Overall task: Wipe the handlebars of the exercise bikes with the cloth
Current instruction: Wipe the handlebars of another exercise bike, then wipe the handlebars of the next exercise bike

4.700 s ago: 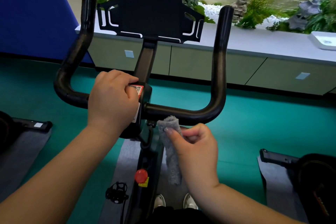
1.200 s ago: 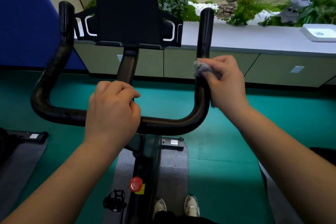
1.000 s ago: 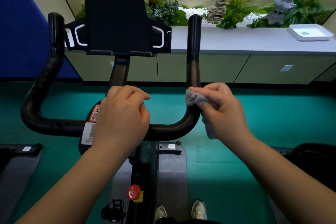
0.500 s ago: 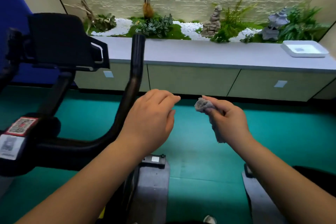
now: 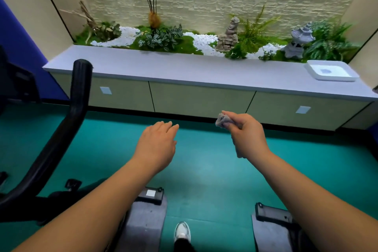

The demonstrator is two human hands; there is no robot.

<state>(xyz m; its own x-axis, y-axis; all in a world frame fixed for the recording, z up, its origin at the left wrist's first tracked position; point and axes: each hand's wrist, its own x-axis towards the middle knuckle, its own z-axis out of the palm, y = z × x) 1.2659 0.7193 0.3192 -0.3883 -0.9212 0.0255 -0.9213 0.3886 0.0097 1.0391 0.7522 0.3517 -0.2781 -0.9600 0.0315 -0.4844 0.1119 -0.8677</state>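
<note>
Head view: left hand (image 5: 156, 145) hovers, fingers loosely straight; right hand (image 5: 248, 136) pinches cloth (image 5: 223, 120).

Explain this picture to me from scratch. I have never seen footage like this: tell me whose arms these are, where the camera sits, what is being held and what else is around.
There is no machine filming here. A person wears a wide-angle camera on the head, so you look forward and down along their own two bare arms.

The right hand pinches a small grey cloth, meant for wiping bike handlebars. The left hand is open, holds nothing and hangs in the air over the green floor.

At the left edge stands an exercise bike; its black handlebar rises beside the left arm. Neither hand touches it.

Ahead runs a long low cabinet with a grey top. A white tray sits at its right end, and behind it are plants, white pebbles and small stone figures.

One shoe shows at the bottom.
</note>
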